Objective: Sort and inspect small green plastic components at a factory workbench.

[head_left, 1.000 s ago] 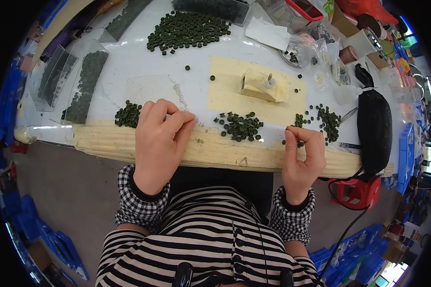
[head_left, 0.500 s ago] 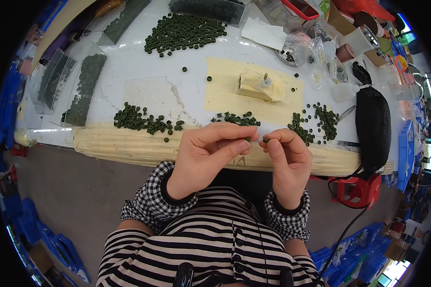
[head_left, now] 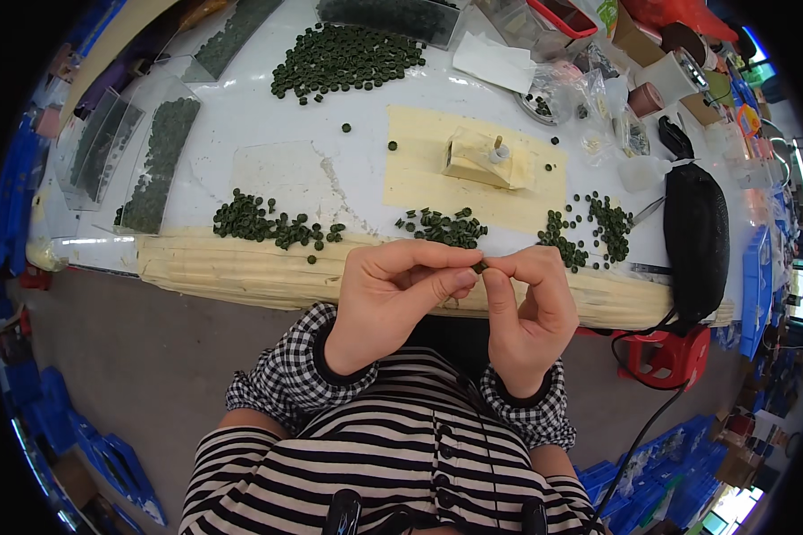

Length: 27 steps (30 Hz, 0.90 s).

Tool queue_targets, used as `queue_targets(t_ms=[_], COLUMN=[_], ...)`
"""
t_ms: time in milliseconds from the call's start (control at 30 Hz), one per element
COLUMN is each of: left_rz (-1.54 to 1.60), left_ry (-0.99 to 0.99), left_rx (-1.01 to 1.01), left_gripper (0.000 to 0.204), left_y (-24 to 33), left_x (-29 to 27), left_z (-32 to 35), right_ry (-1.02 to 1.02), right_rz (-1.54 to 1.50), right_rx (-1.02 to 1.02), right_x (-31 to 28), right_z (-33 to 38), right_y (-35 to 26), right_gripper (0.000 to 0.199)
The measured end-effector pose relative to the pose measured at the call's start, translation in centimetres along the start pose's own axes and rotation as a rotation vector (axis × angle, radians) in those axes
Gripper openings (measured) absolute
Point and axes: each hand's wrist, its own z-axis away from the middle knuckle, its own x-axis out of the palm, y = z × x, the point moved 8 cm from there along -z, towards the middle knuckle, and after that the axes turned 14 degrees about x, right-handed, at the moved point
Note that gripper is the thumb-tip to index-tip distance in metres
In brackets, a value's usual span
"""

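Note:
My left hand (head_left: 385, 301) and my right hand (head_left: 533, 310) meet fingertip to fingertip just over the padded front edge of the table. Between their pinched thumbs and forefingers sits a small dark green round piece (head_left: 479, 267), mostly covered by the fingers. Whether it is one piece or two pressed together I cannot tell. Right behind the fingers lies a small heap of dark green pieces (head_left: 444, 228). Further off, a block wrapped in cream tape (head_left: 473, 160) stands on a tape-covered patch (head_left: 410, 185), with a short peg and a white ring on top.
Loose green discs lie in a left group (head_left: 257, 219), a right group (head_left: 610, 225) and a large far pile (head_left: 348, 61). Clear trays (head_left: 159, 169) of such pieces stand at the left. A black sleeve-like bundle (head_left: 694, 236) with a cable and a white paper (head_left: 493, 64) are at the right.
My hands have come together: the right hand moved left until its fingertips touch the left's. The green pieces they pinched apart now meet between the fingers.

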Motion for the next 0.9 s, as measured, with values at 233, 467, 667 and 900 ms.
queue_targets(t_ms=[233,467,667,900], left_rz=[0.099,0.395,0.281,0.095], left_ry=[0.001,0.034,0.041,0.009], left_rx=[-0.125,-0.351,-0.201,-0.03], left_gripper=[0.017,0.018,0.018,0.019], left_y=[-0.9,-2.1,-1.5,0.2], left_x=[0.1,0.6,0.2,0.5], left_z=[0.3,1.1,0.5,0.2], right_ry=[0.124,0.079,0.044,0.019], right_rz=[0.202,0.283,0.212,0.11], right_rx=[-0.206,-0.357,-0.284,-0.221], right_x=[0.0,0.1,0.2,-0.2], right_z=[0.7,1.5,1.4,0.9], right_y=[-1.7,-2.4,-1.8,-1.2], right_gripper=[0.019,0.034,0.037,0.033])
